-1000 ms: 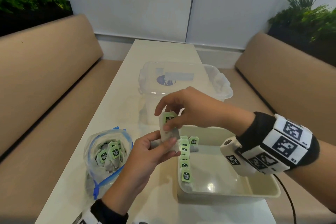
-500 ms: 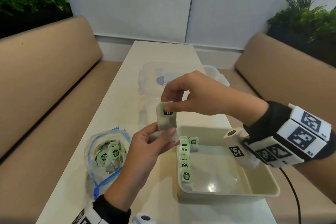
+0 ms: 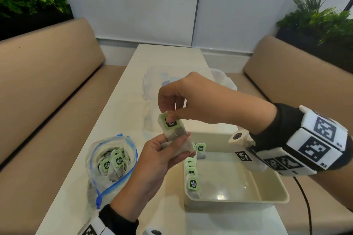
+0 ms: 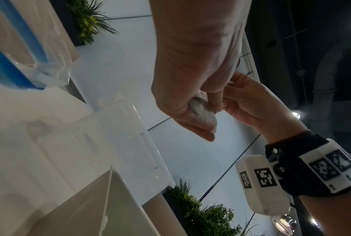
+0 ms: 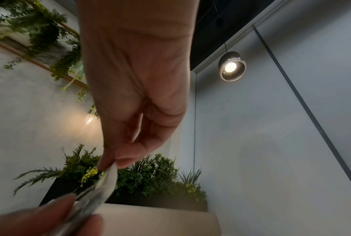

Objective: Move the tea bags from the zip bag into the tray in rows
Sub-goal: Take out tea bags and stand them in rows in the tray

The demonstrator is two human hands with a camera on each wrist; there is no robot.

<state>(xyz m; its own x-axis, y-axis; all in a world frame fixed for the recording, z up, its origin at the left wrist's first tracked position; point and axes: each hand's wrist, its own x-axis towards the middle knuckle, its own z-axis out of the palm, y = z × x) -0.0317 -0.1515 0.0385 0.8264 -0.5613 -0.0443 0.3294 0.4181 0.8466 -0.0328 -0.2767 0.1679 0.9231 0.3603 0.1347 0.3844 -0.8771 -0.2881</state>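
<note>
Lifted slightly higher than a second ago, both hands holding one tea bag above the gap between zip bag and tray. Right hand pinching its green tag at the top; left hand gripping the pouch from below. Standing on a long pale table between two tan benches, planters behind, white wall ahead. Zip bag sitting open near the left edge, more tea bags inside. Tray lying to the right, one row of tea bags lining its left wall, another bag beside it, open floor remaining. Clear container crowding the far side.
</note>
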